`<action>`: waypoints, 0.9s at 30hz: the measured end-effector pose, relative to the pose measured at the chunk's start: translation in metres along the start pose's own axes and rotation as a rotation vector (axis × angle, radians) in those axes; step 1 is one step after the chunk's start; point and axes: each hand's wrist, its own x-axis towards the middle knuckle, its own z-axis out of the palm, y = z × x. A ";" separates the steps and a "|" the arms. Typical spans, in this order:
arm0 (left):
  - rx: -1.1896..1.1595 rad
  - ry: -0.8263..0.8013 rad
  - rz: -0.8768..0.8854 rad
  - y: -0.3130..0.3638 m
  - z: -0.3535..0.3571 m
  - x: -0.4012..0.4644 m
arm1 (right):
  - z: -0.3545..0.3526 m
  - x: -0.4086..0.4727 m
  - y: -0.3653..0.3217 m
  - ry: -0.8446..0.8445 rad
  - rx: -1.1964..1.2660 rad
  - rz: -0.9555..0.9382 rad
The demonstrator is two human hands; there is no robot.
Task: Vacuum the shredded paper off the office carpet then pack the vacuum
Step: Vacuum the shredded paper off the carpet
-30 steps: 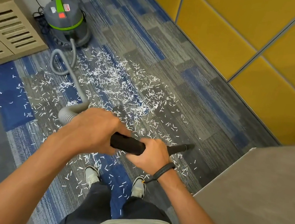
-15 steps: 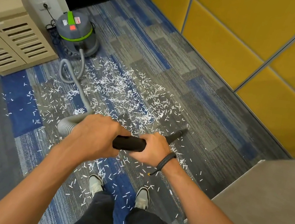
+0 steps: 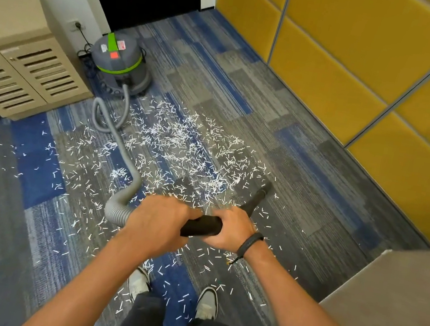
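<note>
White shredded paper [image 3: 181, 151] litters the carpet [image 3: 246, 102] ahead. My left hand [image 3: 160, 225] and right hand [image 3: 231, 231] grip the black wand [image 3: 201, 226], vacuuming; next, I'd sweep its nozzle [image 3: 263, 191] leftward.

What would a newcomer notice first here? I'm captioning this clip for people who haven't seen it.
First, the white shredded paper strewn over the blue and grey carpet mid-frame. Next, the left hand and right hand gripping the black vacuum wand, its nozzle at the litter's right edge. Behind, a grey vacuum with a green band stands by the beige cabinet, opposite the yellow wall panels.
</note>
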 end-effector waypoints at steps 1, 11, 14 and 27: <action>-0.008 0.004 0.012 -0.001 0.000 0.000 | 0.000 -0.003 0.000 0.008 -0.004 0.007; -0.008 -0.013 0.062 -0.017 -0.018 -0.007 | -0.004 -0.019 -0.020 0.079 -0.024 0.016; 0.022 -0.003 0.054 -0.009 -0.019 -0.006 | -0.008 -0.014 -0.015 0.083 -0.005 -0.006; 0.019 0.038 -0.209 0.023 0.016 0.030 | -0.005 0.032 0.034 -0.022 -0.056 -0.095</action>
